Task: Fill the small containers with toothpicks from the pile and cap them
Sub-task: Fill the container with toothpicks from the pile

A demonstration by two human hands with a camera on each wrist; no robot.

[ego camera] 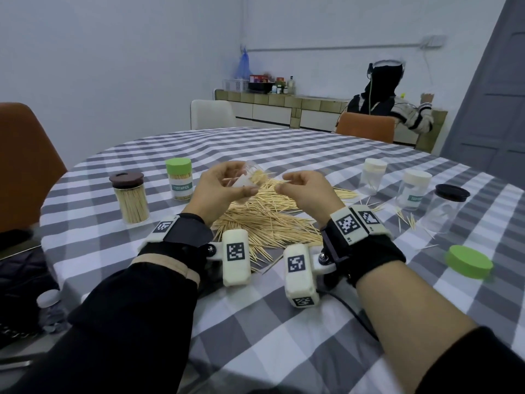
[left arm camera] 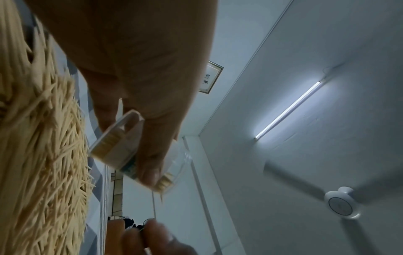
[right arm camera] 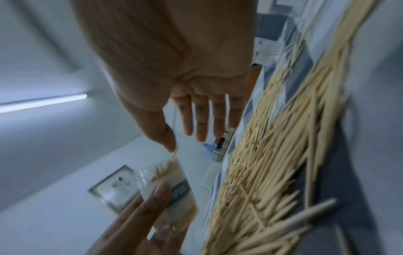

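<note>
At centre frame, above the toothpick pile point(ego camera: 264, 220), the left hand point(ego camera: 224, 189) grips a clear container point(ego camera: 250, 177) tilted on its side, toothpicks poking out. The right hand point(ego camera: 306, 191), fingers loosely spread, seems to pinch one toothpick; best fed in tip-first, parallel.

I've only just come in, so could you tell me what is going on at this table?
A person is filling a small clear container with toothpicks. The left hand holds it tilted over the loose toothpick pile, its mouth toward the right hand, which pinches a toothpick beside the opening. Two full, capped containers stand to the left; three still nearly empty ones stand to the right, and a green cap lies loose on the cloth.
</note>
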